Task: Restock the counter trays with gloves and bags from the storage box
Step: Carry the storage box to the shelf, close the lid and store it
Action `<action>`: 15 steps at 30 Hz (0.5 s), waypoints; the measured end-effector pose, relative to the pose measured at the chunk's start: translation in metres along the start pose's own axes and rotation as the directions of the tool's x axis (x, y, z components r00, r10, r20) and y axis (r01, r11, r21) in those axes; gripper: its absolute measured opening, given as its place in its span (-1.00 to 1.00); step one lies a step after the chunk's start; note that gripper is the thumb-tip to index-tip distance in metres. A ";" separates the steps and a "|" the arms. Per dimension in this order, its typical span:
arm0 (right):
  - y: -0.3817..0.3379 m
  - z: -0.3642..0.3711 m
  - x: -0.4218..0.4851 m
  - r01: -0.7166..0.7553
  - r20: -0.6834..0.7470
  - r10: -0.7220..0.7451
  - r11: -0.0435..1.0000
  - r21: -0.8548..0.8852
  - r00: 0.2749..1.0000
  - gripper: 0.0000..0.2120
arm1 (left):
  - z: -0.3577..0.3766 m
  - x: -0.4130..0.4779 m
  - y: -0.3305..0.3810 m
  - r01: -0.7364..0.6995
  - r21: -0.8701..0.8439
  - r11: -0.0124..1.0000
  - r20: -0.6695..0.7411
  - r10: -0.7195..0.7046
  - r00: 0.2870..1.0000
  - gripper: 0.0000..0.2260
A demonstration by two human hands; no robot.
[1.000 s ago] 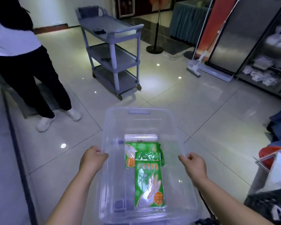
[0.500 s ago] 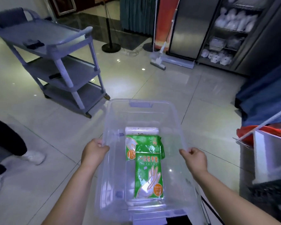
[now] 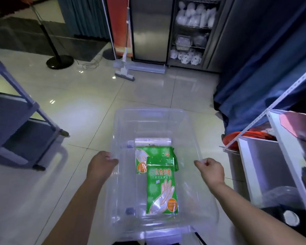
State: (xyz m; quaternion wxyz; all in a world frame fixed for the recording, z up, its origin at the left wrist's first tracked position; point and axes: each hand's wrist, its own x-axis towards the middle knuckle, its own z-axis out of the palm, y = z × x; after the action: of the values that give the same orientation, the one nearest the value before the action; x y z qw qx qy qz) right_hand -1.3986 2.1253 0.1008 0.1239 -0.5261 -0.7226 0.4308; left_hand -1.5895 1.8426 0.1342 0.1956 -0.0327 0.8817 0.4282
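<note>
I carry a clear plastic storage box (image 3: pixel 149 113) in front of me above the tiled floor. My left hand (image 3: pixel 101 165) grips its left rim and my right hand (image 3: pixel 210 169) grips its right rim. Inside lie two green packets of disposable gloves: one (image 3: pixel 162 190) lengthwise near me, a second (image 3: pixel 154 153) partly under it further away. A white roll of bags (image 3: pixel 152 140) lies across the box beyond the packets.
A grey three-shelf cart (image 3: pixel 16 110) stands at the left. A white counter frame (image 3: pixel 265 156) with a blue cloth (image 3: pixel 265 71) is close at the right. Ahead are a steel cabinet (image 3: pixel 150 29), wire shelves with white goods (image 3: pixel 191 38), a squeegee mop (image 3: pixel 125 75) and a black stand base (image 3: pixel 60 62).
The view has swung right: the cart slid to the left edge, the person at the left left the view, and the counter and cabinet came nearer. Both hands keep their grip on the box.
</note>
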 end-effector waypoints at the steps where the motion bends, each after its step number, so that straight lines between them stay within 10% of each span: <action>1: -0.003 -0.006 0.016 -0.011 -0.014 0.011 1.000 -0.006 1.000 -0.77 | 0.012 0.011 0.015 -0.014 0.012 1.000 0.013 0.014 1.000 -0.81; 15: -0.019 -0.043 0.206 -0.266 -0.209 0.251 0.963 -0.044 0.945 -0.69 | 0.183 0.181 0.183 -0.189 0.157 0.969 0.357 0.123 0.926 -0.80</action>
State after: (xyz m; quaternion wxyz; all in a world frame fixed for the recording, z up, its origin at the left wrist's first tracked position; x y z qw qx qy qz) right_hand -1.4697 2.3237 0.0840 0.1201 -0.6614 -0.6461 0.3616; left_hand -1.7395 2.1181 0.1008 0.3142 0.1317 0.8702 0.3560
